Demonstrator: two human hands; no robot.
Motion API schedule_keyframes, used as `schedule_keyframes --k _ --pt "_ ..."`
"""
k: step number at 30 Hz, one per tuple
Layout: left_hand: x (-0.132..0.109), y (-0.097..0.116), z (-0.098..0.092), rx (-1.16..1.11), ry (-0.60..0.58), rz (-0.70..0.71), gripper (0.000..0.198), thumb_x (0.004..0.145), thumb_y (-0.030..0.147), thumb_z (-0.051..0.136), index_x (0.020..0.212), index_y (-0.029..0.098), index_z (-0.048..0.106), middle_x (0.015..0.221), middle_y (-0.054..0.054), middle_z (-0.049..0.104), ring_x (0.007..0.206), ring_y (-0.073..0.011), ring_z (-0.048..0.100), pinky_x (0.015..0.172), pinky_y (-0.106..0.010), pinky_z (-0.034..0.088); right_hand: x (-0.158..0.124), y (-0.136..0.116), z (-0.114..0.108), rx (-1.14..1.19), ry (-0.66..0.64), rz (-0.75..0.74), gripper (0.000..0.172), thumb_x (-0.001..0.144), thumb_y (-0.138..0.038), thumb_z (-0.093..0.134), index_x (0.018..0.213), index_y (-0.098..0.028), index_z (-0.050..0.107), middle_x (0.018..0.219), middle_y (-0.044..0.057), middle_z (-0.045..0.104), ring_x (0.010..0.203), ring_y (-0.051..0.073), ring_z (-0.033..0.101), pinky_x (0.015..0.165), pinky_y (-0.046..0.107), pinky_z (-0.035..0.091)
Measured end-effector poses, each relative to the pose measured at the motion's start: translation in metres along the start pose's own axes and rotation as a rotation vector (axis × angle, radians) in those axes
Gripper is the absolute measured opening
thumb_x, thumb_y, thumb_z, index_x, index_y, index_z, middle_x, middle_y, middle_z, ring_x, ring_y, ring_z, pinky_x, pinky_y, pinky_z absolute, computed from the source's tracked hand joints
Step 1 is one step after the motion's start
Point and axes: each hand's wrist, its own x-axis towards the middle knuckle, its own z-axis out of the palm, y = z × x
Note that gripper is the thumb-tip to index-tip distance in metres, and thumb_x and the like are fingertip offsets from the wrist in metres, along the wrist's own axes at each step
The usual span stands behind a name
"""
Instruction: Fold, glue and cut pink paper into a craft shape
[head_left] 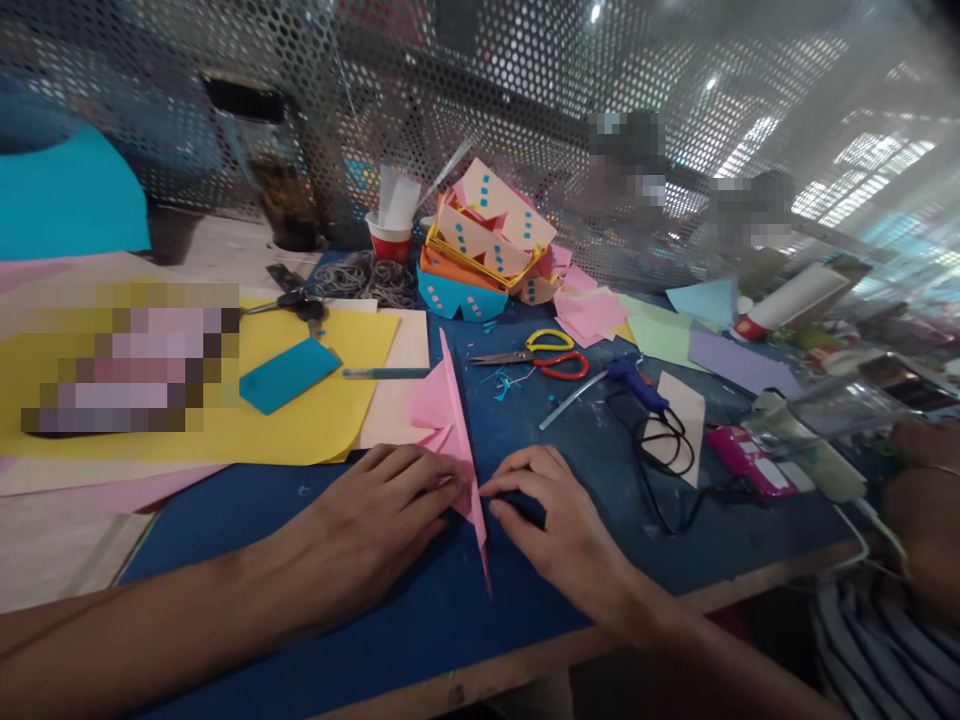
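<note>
A piece of folded pink paper (450, 420) stands nearly on edge on the blue table, its long narrow edge running toward me. My left hand (382, 520) is closed on its left side, fingers bent against the paper and the fingertips partly hidden. From the right, my right hand (559, 520) brings its curled fingertips and thumb to the near part of the long edge, pinching there. Beyond the paper lie scissors (555, 358) with one yellow and one red handle. A teal pen-like stick (386, 374) lies just left of the paper.
Yellow sheets (300, 435) and a teal card (291, 375) lie left. Behind stand a paper cup (390, 240), a tumbler (281, 190) and stacked paper pieces (480, 250). A blue glue gun (636, 385) with its black cord lies right; another person's arm (922, 520) is at far right.
</note>
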Motion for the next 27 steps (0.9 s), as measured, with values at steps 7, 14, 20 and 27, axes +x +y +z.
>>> schedule_keyframes --k 7,14,20,27 --pt "-0.002 -0.002 0.001 0.016 -0.007 0.019 0.031 0.107 0.021 0.049 0.135 0.020 0.061 0.138 -0.007 0.071 0.116 -0.0269 0.064 0.097 -0.043 0.047 0.002 0.000 0.001 -0.038 -0.001 -0.042 0.019 0.094 -0.011 0.073 0.104 -0.026 0.074 0.107 0.003 0.072 0.104 0.023 0.065 0.097 0.044 0.049" --pt "-0.004 -0.004 0.002 -0.078 0.004 -0.027 0.033 0.107 0.023 0.053 0.139 0.022 0.060 0.142 -0.006 0.070 0.119 -0.0265 0.061 0.100 -0.043 0.046 0.002 0.002 -0.001 0.009 -0.022 -0.007 0.021 0.092 -0.011 0.075 0.104 -0.028 0.075 0.109 0.001 0.071 0.107 0.022 0.065 0.098 0.043 0.047" --pt "0.001 -0.012 0.007 -0.194 0.052 -0.035 0.026 0.105 0.028 0.057 0.130 0.025 0.065 0.135 -0.005 0.073 0.114 -0.0258 0.062 0.095 -0.042 0.048 0.004 0.001 0.002 0.025 -0.062 0.008 0.022 0.093 -0.012 0.076 0.107 -0.030 0.076 0.111 0.000 0.072 0.109 0.021 0.066 0.101 0.043 0.044" --pt "0.010 -0.016 0.003 -0.058 0.064 0.039 0.012 0.104 0.023 0.060 0.112 0.021 0.069 0.124 -0.003 0.078 0.105 -0.0229 0.066 0.086 -0.037 0.045 0.004 -0.002 0.003 -0.113 -0.004 -0.111 0.012 0.096 -0.020 0.079 0.104 -0.024 0.072 0.106 0.001 0.075 0.104 0.022 0.068 0.092 0.039 0.042"
